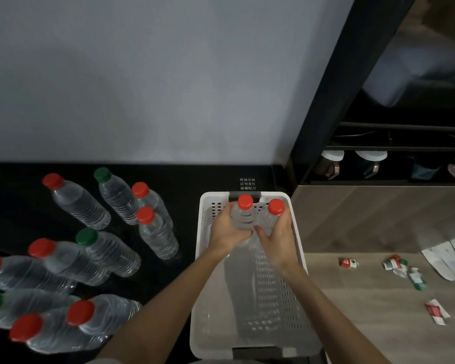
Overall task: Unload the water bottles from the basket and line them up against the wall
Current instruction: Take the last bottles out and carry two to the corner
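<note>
- Both bare forearms are reaching forward and converging toward the middle, wrists close together.
- The left hand (225,232) is curling its fingers around something, thumb toward the right hand.
- The right hand (275,239) is gripping likewise, its fingertips (259,229) nearly touching the left hand.
- Both palms are facing inward.

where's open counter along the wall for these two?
Bare strip of black counter at the wall, between the far green-capped bottle and the basket. Also the far-left corner beyond the red-capped bottle. Near left is packed with bottles.
</note>
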`<action>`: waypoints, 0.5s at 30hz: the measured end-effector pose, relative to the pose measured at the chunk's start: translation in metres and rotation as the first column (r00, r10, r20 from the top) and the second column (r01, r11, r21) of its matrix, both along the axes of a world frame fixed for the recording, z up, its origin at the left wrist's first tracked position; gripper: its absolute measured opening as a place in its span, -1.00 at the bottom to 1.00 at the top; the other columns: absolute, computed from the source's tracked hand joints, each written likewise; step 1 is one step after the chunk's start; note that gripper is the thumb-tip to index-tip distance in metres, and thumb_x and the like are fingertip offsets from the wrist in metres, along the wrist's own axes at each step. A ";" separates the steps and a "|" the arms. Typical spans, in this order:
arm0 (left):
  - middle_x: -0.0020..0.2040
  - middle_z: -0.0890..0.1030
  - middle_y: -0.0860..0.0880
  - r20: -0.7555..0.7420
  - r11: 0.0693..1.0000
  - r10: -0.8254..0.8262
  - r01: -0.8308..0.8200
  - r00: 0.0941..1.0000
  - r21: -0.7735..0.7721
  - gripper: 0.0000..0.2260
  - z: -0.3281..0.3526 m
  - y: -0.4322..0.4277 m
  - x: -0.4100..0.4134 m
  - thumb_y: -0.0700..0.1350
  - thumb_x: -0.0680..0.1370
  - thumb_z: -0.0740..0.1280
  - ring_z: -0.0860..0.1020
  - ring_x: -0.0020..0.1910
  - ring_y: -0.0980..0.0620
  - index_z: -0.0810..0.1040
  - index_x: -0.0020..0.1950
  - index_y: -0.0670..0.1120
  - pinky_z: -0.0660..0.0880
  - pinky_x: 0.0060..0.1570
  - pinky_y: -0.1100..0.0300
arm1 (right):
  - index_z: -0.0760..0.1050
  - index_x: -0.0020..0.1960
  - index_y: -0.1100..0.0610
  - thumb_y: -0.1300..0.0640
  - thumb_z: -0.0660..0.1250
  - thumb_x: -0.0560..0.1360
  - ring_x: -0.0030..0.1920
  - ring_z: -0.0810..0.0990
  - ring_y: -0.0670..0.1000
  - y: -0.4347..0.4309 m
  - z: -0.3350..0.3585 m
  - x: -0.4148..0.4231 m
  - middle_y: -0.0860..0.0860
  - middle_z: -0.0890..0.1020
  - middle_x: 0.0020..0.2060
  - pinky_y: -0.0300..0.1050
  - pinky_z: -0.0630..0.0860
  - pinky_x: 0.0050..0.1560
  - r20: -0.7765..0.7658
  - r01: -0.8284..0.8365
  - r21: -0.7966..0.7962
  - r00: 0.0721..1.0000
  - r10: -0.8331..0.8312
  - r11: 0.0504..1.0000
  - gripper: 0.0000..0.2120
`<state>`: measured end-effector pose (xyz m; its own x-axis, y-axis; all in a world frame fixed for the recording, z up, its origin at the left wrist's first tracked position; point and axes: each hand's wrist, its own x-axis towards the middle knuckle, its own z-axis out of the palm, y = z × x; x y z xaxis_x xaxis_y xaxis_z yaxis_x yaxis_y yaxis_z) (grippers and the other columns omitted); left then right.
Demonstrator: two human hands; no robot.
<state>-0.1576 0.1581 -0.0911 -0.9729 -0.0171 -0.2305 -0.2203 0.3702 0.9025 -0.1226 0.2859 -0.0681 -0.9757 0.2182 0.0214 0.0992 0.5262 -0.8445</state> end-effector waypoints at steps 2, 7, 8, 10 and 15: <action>0.01 0.64 0.11 -0.001 1.000 0.006 -0.006 1.000 -0.011 -0.41 0.002 0.000 0.000 -0.19 0.23 0.60 0.60 0.06 0.11 0.48 0.18 0.06 0.49 0.11 0.27 | 0.19 0.44 0.15 0.27 0.46 0.44 0.29 0.45 0.01 -0.002 0.001 -0.001 0.09 0.43 0.30 -0.30 0.36 0.19 0.011 0.015 0.003 1.000 -0.016 1.000 -0.33; 0.01 0.64 0.08 -0.012 0.998 -0.003 0.002 1.000 -0.069 -0.37 0.012 -0.003 0.005 -0.16 0.21 0.61 0.60 0.09 0.05 0.46 0.21 0.09 0.52 0.18 0.13 | 0.22 0.40 0.21 0.26 0.46 0.44 0.30 0.44 0.13 -0.005 0.000 0.003 0.15 0.43 0.28 -0.17 0.36 0.25 0.024 0.031 0.055 0.999 -0.032 0.998 -0.37; 0.02 0.64 0.06 -0.027 0.997 -0.001 -0.001 1.000 -0.082 -0.36 0.015 -0.005 0.008 -0.16 0.22 0.61 0.59 0.10 0.03 0.47 0.23 0.06 0.52 0.19 0.12 | 0.22 0.39 0.19 0.25 0.46 0.44 0.31 0.44 0.14 -0.005 0.001 0.004 0.14 0.43 0.28 -0.11 0.38 0.29 0.031 0.028 0.050 0.999 -0.030 0.998 -0.37; 0.04 0.64 0.03 -0.069 0.994 0.005 -0.012 0.998 -0.105 -0.37 0.022 -0.007 0.012 -0.16 0.24 0.61 0.59 0.09 0.04 0.48 0.25 -0.01 0.51 0.17 0.13 | 0.21 0.38 0.12 0.23 0.47 0.43 0.30 0.45 0.13 -0.005 0.005 0.007 0.11 0.44 0.27 0.04 0.42 0.35 0.009 0.017 0.054 1.000 -0.018 0.998 -0.36; -0.01 0.64 0.08 -0.202 0.987 -0.043 0.010 0.978 -0.162 -0.44 0.064 -0.022 0.028 -0.04 0.25 0.61 0.61 0.02 0.09 0.52 0.20 0.00 0.53 0.07 0.21 | 0.24 0.34 0.01 0.14 0.49 0.43 0.22 0.48 0.00 -0.005 0.041 0.027 -0.03 0.47 0.20 0.06 0.49 0.25 -0.160 -0.027 0.058 0.986 0.036 0.998 -0.40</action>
